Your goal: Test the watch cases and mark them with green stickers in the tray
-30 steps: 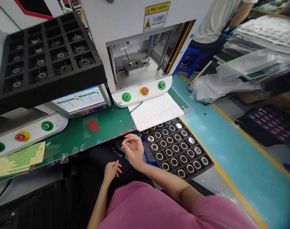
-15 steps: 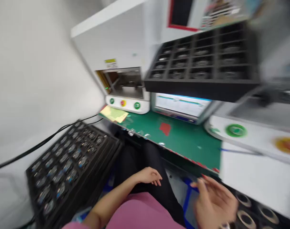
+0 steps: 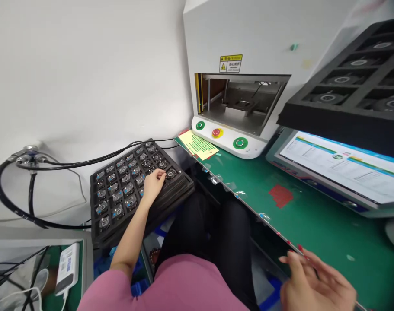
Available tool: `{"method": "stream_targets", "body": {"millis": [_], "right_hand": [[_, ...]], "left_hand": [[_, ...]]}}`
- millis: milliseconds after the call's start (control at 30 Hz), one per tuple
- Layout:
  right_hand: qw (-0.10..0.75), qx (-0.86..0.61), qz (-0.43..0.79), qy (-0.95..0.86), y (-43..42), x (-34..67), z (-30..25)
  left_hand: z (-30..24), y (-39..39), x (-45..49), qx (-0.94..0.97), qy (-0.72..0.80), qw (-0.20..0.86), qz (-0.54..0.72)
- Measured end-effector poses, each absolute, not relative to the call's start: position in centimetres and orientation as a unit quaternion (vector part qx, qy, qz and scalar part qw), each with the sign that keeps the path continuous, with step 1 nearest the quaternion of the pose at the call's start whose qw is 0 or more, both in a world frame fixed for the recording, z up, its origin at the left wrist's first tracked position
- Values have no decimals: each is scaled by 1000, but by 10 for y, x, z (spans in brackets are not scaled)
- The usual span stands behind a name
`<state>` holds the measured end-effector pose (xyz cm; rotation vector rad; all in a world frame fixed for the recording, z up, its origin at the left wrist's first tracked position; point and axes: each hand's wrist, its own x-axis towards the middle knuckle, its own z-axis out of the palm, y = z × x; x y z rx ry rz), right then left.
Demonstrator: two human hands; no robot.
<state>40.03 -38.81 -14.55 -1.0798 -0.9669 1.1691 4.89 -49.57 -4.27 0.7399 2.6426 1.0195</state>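
My left hand [image 3: 154, 186] reaches over a black foam tray [image 3: 136, 216] on the left. Its thumb and fingers are pinched together at a compartment near the tray's right end. What they grip is hidden behind the fingertips. Close beside them lies a small round black part with a metallic ring [image 3: 171, 173], and similar parts fill the other compartments. At the lower right, my right hand [image 3: 316, 280] hovers by the front edge of the green bench [image 3: 316, 224]. Its fingers are half curled and slightly apart, with nothing visible between them.
A white machine [image 3: 242, 34] with an opening and push buttons stands ahead. Right of it are a monitor [image 3: 339, 168] and a raised black tray [image 3: 346, 112] of parts. Black cables [image 3: 119, 162] cross behind the left tray. A yellow dotted sheet [image 3: 197, 144] lies on the bench.
The view has turned left. My left hand has moved from my lap to the tray and pinched at a compartment. The right hand remains half curled by the bench edge.
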Motion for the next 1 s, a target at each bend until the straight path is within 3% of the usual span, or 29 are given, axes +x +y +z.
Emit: {"method": "stream_targets", "body": {"millis": [100,267,533,767,1000], "right_hand": [[653,-436,497,-369,-391,375,-123],[612,-400,574,-367,-390,365,-100],[594,-341,610,-399,-383,366,-81],[604,-276,597,-449,-386,358,-52],[595,-258,588,-483,-391,354,-38]], "left_hand": [[-49,-483,41,253,915,84,304],[-47,-468,26,285,906,120,289],[-21,-457,67,335,808,134,466],[5,-445,170,384,607,291,632],[5,-442,210,407,488,437,637]]}}
